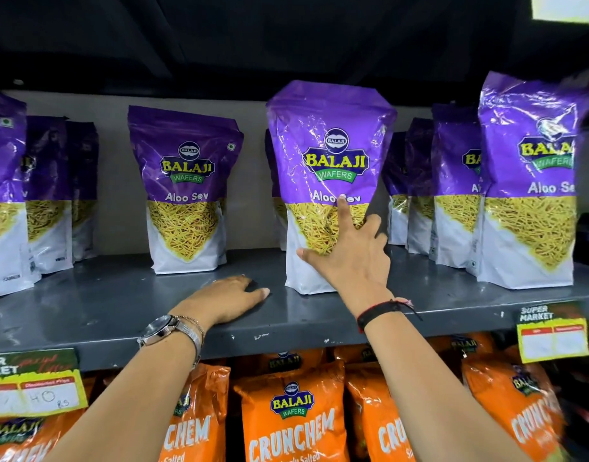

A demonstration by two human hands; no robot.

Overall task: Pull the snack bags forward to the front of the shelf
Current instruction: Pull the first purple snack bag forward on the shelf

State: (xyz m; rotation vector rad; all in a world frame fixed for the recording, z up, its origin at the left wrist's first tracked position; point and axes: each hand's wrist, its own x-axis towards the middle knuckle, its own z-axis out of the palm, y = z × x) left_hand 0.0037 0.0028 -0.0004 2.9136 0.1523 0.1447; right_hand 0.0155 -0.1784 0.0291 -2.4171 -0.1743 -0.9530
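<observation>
Purple and white Aloo Sev snack bags stand upright on a grey shelf point(126, 305). The middle bag point(329, 155) stands near the shelf front, and my right hand point(353, 251) grips its lower right side, index finger raised against its face. My left hand point(226, 300) rests flat on the bare shelf to the left of that bag, fingers apart, holding nothing. Another bag point(186, 191) stands further back at centre left. At the far left a bag point(3, 195) and at the right a bag point(529, 181) stand near the front, with more bags behind them.
Orange Crunchem bags point(293, 415) fill the shelf below. Yellow price tags hang on the shelf edge at left point(33, 385) and right point(553, 335). A grey back wall point(119, 181) closes the shelf behind. A dark ceiling hangs above.
</observation>
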